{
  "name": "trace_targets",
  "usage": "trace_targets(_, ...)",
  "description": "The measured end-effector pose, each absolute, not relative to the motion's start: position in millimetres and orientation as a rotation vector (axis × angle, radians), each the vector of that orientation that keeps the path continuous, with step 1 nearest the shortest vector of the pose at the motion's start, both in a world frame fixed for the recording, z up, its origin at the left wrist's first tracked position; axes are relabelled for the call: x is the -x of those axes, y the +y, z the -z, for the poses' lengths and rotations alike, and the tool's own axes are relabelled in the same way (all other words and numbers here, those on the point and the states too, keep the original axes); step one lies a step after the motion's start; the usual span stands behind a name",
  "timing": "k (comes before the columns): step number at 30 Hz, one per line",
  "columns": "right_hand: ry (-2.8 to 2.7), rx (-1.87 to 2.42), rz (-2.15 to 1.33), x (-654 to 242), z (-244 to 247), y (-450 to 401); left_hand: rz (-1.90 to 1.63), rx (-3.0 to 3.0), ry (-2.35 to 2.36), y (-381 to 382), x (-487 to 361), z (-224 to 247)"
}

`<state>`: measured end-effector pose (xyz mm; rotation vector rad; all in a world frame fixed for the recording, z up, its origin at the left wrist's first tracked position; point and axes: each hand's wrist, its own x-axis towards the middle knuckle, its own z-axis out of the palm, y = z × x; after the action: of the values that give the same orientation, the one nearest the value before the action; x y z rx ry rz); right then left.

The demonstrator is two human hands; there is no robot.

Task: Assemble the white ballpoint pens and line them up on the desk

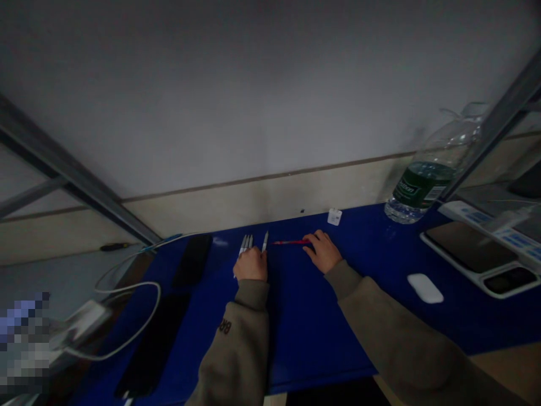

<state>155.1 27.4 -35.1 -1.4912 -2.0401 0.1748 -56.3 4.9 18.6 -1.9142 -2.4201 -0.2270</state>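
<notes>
My left hand (251,265) is closed over several white pens with grey tips on the blue tabletop (304,316). A small bundle of these pens (245,243) sticks out beyond its fingers. A single white pen (265,241) points forward at the thumb side of the same hand. My right hand (324,251) has its fingertips on the right end of a slim red pen (291,242), which lies sideways with its thin end toward the single white pen. Both palms face down, so part of each grip is hidden.
A white charger plug (335,216) lies near the wall. At right are a large clear bottle (426,180), a white rounded case (425,288) and a scale-like device (473,248). Two dark phones (192,259) and a white cable (156,316) lie at left.
</notes>
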Motion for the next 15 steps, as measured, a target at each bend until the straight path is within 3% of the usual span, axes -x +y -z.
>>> trace_targets(15,-2.018,1.493,-0.186,-156,37,29,0.103,1.779,-2.491,4,66,-30)
